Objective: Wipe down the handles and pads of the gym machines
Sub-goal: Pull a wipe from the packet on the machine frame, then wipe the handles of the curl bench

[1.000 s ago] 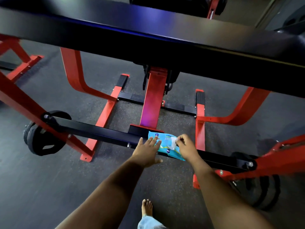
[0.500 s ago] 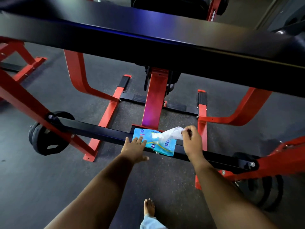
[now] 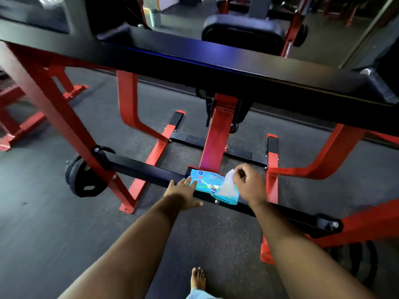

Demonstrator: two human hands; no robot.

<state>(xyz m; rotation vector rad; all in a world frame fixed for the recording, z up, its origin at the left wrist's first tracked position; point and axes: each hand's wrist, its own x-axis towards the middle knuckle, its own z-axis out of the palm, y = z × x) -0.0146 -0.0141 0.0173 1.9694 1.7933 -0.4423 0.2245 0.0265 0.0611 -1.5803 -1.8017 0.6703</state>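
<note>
Head view, looking down at floor-level frame of red/black gym machine (image 3: 218, 134). Blue wipes pack (image 3: 210, 185) lies flat on low black crossbar (image 3: 142, 170), just near of the red centre post, approx. mid-scene. Left hand (image 3: 182, 192) rests on left end of pack w/ fingers straight and close together, pressing it onto the bar; thumb points near-right, off the pack. Right hand (image 3: 248, 184) sits at right end of pack, fingers curled, pinching a white wipe (image 3: 227, 184) btwn thumb and forefinger; wipe is partly drawn up out of the pack, lower part touching the pack top. Hands near each other, not touching. Black padded seat (image 3: 241, 32) far centre, above the wide black upper beam (image 3: 194, 59) that crosses the scene; pad untouched by either hand. Black weight plate (image 3: 83, 180) on peg at left end of crossbar; more plates at right, near edge, partly hidden behind right forearm. Bare foot (image 3: 198, 278) on dark rubber floor (image 3: 43, 223), near centre, w/ light denim hem at bottom edge.
</note>
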